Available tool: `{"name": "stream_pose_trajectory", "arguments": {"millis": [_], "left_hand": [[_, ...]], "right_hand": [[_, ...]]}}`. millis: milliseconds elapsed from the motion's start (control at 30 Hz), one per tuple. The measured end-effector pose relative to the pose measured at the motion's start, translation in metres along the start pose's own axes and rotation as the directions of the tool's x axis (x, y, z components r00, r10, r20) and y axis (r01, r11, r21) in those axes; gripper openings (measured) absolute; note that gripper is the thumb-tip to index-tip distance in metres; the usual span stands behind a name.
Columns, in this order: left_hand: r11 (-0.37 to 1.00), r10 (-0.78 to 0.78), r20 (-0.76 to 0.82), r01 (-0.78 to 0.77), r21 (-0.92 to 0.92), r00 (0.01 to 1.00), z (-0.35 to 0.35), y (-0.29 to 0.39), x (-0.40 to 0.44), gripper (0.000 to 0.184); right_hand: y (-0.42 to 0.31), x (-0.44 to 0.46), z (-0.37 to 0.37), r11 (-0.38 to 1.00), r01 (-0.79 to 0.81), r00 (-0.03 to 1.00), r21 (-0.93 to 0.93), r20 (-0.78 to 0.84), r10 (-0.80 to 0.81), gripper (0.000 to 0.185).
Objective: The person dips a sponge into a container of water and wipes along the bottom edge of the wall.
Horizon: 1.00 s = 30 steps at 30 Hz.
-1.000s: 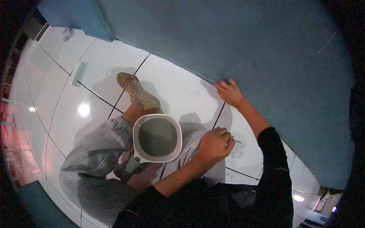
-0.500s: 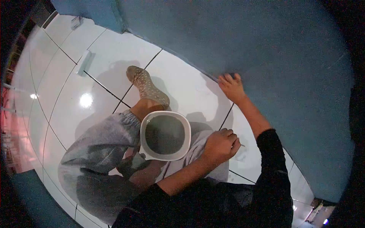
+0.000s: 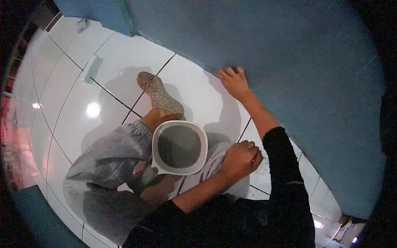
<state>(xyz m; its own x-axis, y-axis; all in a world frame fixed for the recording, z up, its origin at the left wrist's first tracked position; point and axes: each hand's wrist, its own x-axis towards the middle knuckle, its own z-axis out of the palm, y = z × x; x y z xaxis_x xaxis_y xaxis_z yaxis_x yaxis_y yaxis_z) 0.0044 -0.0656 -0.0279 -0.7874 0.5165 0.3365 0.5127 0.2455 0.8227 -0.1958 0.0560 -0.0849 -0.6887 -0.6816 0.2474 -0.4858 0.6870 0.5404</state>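
R hand (image 3: 234, 81) has its fingers bent, partly open, against the low part of the blue wall (image 3: 297, 62); I cannot tell if they hold smth. L hand (image 3: 243, 158) is curled almost to a fist over the grey trousers (image 3: 105, 153); what is inside, if anything, I also cannot tell. White tub (image 3: 182, 170), grey inside, is near the L fingers, to their left, w/ the dotted sock (image 3: 161, 96) farther from them.

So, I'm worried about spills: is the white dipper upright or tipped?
Upright: the white dipper opens upward toward the camera, with what looks like greyish liquid inside.
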Motion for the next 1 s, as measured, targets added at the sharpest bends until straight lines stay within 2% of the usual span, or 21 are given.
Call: {"name": "stream_pose_trajectory", "arguments": {"millis": [100,167,233,333,433,500,600,667,733,767,833,867,900,967,1000], "left_hand": [[1.000,-0.004,0.006,0.004,0.008,1.000,-0.003,-0.001,0.000,0.014],[1.000,0.002,0.006,-0.002,0.014,1.000,-0.005,-0.003,0.002,0.016],[1.000,-0.028,0.011,0.028,0.005,1.000,-0.004,-0.002,0.002,0.017],[1.000,-0.030,0.022,0.030,0.002,0.999,-0.002,0.000,0.001,0.016],[1.000,-0.014,0.027,0.014,-0.016,1.000,0.002,0.001,-0.001,0.015],[1.000,0.000,0.022,0.001,-0.023,1.000,0.004,0.000,-0.002,0.016],[0.999,0.024,0.047,-0.023,-0.025,0.999,0.006,-0.002,-0.002,0.017],[0.999,0.030,0.076,-0.029,-0.018,0.997,0.005,-0.003,-0.002,0.017],[1.000,-0.001,0.062,0.000,0.009,0.998,0.001,-0.002,-0.001,0.017],[0.998,0.005,0.064,-0.009,0.065,0.998,-0.003,-0.001,0.000,0.018],[0.998,-0.043,0.036,0.042,0.039,0.998,-0.013,0.002,0.002,0.019],[0.996,-0.084,0.011,0.084,0.003,0.996,-0.016,0.002,0.002,0.019],[1.000,-0.013,-0.022,0.012,-0.027,1.000,-0.011,-0.005,0.002,0.019],[0.999,-0.014,-0.005,0.014,-0.029,1.000,-0.010,-0.007,0.001,0.018],[0.999,-0.009,0.018,0.010,-0.036,1.000,-0.008,-0.005,0.002,0.017]], "right_hand": [[-0.006,0.008,0.004,0.999,-0.052,0.999,0.002,0.002,0.052,0.015],[-0.001,-0.009,0.001,0.997,-0.028,0.996,-0.065,-0.090,0.022,0.008],[0.009,-0.041,-0.008,1.000,-0.012,0.999,-0.009,-0.041,0.012,0.006],[0.017,-0.097,-0.019,0.998,-0.038,0.998,-0.052,-0.055,0.035,0.006],[0.018,-0.124,-0.018,0.994,-0.027,1.000,-0.109,0.009,0.028,0.007],[0.016,-0.115,-0.018,0.998,-0.055,0.989,-0.005,0.137,0.055,0.020],[0.011,-0.061,-0.011,0.999,0.035,0.993,0.016,0.108,-0.036,0.021],[0.004,-0.011,-0.003,0.998,0.069,0.997,-0.005,0.022,-0.069,0.021],[-0.007,0.038,0.017,0.998,0.048,0.998,-0.027,-0.040,-0.049,0.020],[-0.013,0.059,0.019,0.999,0.048,0.998,-0.020,-0.047,-0.049,0.020],[-0.020,0.090,0.019,1.000,-0.008,0.998,0.024,0.063,0.007,0.019],[-0.022,0.093,0.021,1.000,-0.008,0.998,0.030,0.057,0.006,0.019],[-0.021,0.091,0.023,0.999,0.018,0.998,0.037,0.061,-0.020,0.020],[-0.017,0.079,0.026,0.998,0.052,0.996,0.038,0.066,-0.054,0.020],[-0.015,0.063,0.027,0.997,0.071,0.997,0.015,-0.039,-0.070,0.015]]}}
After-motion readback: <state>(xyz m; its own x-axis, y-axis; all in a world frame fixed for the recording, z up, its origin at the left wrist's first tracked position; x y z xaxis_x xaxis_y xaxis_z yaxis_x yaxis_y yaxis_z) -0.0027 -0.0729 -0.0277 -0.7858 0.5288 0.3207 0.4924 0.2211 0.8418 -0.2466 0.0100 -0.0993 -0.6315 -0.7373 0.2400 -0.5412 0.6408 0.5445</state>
